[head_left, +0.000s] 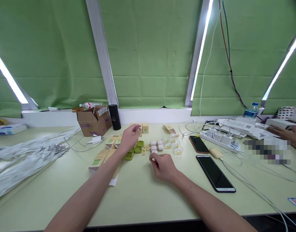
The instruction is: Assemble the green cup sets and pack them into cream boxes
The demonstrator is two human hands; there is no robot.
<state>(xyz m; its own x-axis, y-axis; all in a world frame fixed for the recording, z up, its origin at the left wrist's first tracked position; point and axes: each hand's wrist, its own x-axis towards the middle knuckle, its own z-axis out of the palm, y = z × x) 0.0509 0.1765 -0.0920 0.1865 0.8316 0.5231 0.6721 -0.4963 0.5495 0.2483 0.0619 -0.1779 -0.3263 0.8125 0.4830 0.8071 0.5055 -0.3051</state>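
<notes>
My left hand (130,138) reaches toward the back of the table, its fingers closed on a small brown box (140,131) they partly cover. Right beside it stands another small box (145,128) with a green label. More such boxes (99,160) lie under and beside my left forearm. My right hand (164,166) rests on the table with curled fingers; nothing shows in them. Just beyond it are pale pink rounded pieces (160,147) and clear plastic cups (177,149) with yellow centres. Green square trays (138,149) and tiny yellow pieces (144,149) sit between the hands.
At the back left are an open carton (94,120) and a black cylinder (114,117). White straps (29,151) spread on the left. Two phones (215,174), a power strip (220,139) and cables lie right. Another person's hand (287,132) is at the far right.
</notes>
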